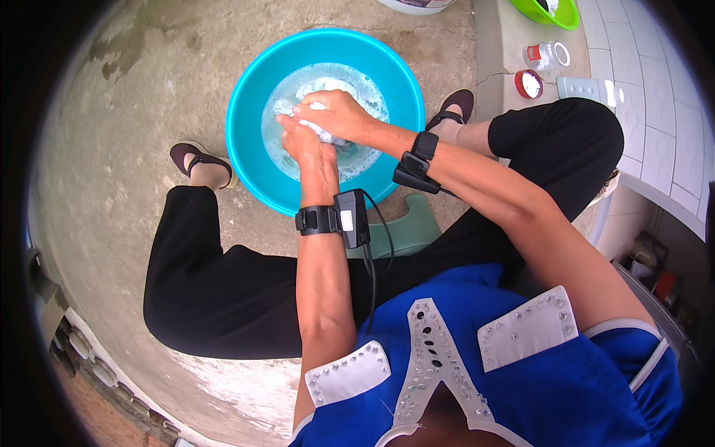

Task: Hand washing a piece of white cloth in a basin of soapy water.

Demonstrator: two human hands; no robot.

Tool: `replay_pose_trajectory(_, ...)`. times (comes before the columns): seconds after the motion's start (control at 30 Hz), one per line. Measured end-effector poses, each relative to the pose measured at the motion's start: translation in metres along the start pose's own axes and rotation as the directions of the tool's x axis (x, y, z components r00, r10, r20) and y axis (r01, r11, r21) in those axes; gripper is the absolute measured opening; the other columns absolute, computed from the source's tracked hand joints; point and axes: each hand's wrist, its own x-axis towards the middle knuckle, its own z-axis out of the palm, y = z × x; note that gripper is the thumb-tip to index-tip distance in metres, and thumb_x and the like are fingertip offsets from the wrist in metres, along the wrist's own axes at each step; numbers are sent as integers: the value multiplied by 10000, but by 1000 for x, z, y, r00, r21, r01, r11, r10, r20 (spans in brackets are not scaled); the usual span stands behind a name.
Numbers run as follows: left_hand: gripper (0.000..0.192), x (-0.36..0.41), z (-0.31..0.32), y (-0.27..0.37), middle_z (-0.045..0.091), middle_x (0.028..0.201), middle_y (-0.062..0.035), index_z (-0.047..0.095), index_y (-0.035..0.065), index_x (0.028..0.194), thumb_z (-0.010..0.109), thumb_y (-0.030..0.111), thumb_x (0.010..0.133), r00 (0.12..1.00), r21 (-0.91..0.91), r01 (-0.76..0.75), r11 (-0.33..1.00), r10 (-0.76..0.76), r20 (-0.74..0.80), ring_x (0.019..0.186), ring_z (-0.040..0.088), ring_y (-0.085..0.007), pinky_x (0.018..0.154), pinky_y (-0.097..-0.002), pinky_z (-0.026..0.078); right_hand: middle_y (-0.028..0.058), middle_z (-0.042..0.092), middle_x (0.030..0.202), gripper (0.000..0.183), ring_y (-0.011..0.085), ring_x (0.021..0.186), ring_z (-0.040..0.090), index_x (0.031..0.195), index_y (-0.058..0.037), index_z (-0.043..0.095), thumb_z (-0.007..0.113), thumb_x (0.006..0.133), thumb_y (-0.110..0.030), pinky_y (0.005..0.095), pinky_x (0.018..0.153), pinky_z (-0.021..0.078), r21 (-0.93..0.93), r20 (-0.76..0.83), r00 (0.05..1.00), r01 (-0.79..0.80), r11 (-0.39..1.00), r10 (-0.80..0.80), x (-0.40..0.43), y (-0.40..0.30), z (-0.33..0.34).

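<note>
A round blue plastic basin (pixel 246 162) stands on the floor between my feet, with soapy water (pixel 273 148) in its bottom. White wet cloth (pixel 327 85) lies partly in the suds, and a bunched part of it is gripped by both hands. My left hand (pixel 306 139) holds the bunch from the near left side. Across it, close to the left, my right hand (pixel 338 114) grips the same cloth from above. The hands nearly meet over the water. How much cloth lies under the surface is hidden by foam and by my hands.
A green plastic stool (pixel 410 229) is under me. To the right, a concrete ledge (pixel 511 33) bears a clear jar (pixel 544 56), a red lid (pixel 528 84), a pale brush-like object (pixel 586 89) and a lime-green basin (pixel 550 17). A white bucket (pixel 416 5) shows at the top edge.
</note>
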Motion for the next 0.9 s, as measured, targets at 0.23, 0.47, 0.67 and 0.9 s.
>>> replay_pose_trajectory(0.23,399,-19,12,-4,535,809,-110,435,18,873,330,402,909,999,64,-19,998,16,39,692,557,-207,572,-334,477,195,597,682,380,337,636,580,668,-24,626,470,812,-340,416,602,450,-273,-72,989,-147,951,132,4,-3,1)
replay_pose_trajectory(0.47,373,-13,4,-7,544,905,-125,449,2,938,311,348,923,998,-53,1,999,3,70,781,564,-226,645,-346,476,105,597,801,320,298,724,568,765,-87,644,513,806,-376,374,637,444,-114,58,974,224,968,-219,-13,5,4)
replay_pose_trajectory(0.67,431,-4,8,-38,555,911,-107,494,-21,1016,296,351,924,972,-96,14,995,9,236,792,568,-207,624,-316,477,100,610,864,307,300,738,583,782,-127,650,510,788,-400,409,664,448,-288,-52,989,-146,946,137,3,28,-14)
replay_pose_trajectory(0.9,482,-21,1,-4,544,934,-107,500,-3,1023,332,431,898,988,152,151,977,-143,-62,789,565,-195,608,-315,476,153,612,781,363,336,749,580,756,-80,635,488,789,-411,419,682,443,-165,83,996,53,985,-40,-15,-5,1)
